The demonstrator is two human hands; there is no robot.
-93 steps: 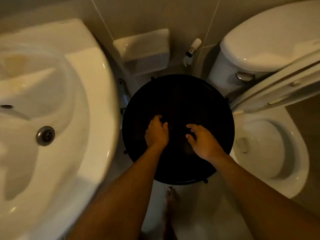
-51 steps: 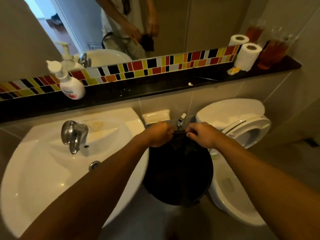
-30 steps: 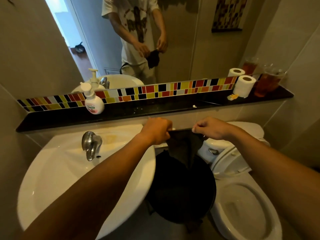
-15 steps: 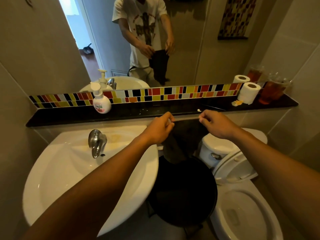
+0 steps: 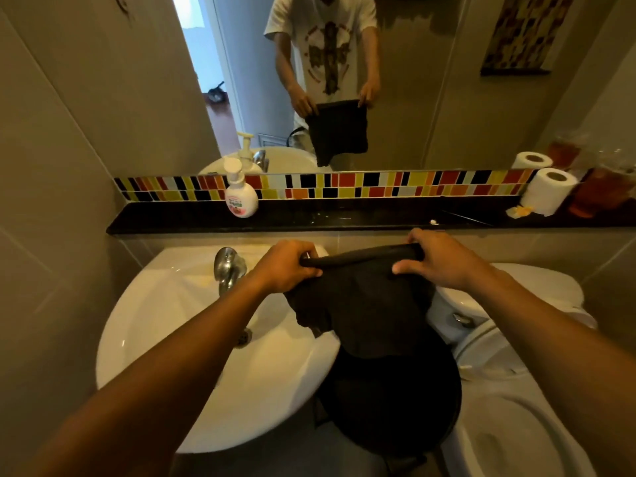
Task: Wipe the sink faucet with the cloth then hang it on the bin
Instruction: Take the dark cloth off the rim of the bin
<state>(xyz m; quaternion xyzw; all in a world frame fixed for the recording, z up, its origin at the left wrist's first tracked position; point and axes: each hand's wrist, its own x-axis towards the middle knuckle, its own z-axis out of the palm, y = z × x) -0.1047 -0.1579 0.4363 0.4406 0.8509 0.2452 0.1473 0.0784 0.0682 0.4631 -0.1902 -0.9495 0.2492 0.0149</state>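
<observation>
Above bin (image 5: 389, 407), cloth (image 5: 361, 304) stretched between hands.

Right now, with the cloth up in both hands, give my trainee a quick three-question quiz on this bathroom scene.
1. True or false: only the right hand holds the cloth.
2. Where does the soap bottle stand? A) in the sink B) on the dark ledge C) on the toilet
3. Fill in: the faucet lies on the ___ side of the left hand, as the person sees it.

Key:
1. False: both hands grip the top edge, and the cloth hangs spread between them above the bin.
2. B
3. left
</observation>
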